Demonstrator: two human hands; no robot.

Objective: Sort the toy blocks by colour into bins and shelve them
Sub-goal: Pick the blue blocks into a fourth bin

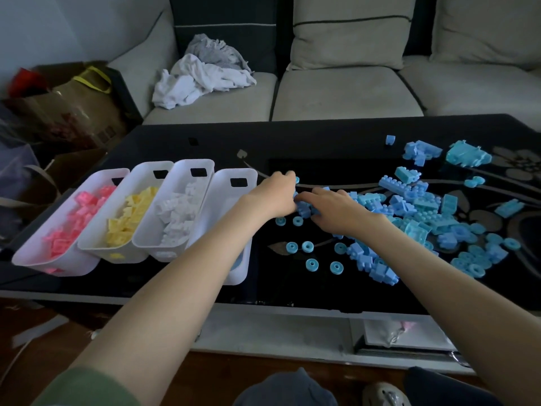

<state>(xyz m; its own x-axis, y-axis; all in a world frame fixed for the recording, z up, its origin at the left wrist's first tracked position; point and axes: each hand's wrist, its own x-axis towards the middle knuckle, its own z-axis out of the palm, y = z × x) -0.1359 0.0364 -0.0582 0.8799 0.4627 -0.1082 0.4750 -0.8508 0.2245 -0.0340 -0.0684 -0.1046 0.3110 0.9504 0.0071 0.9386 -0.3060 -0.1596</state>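
Scattered pale-blue studded blocks [421, 205]

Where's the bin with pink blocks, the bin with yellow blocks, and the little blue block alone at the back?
white plastic bin of pink blocks [73, 264], head view, near wall.
white plastic bin of yellow blocks [93, 250], head view, near wall.
lone small blue plastic block [390, 139], head view, its middle.

Pale sofa [336, 92], black table [322, 142], perhaps wooden floor [263, 364].
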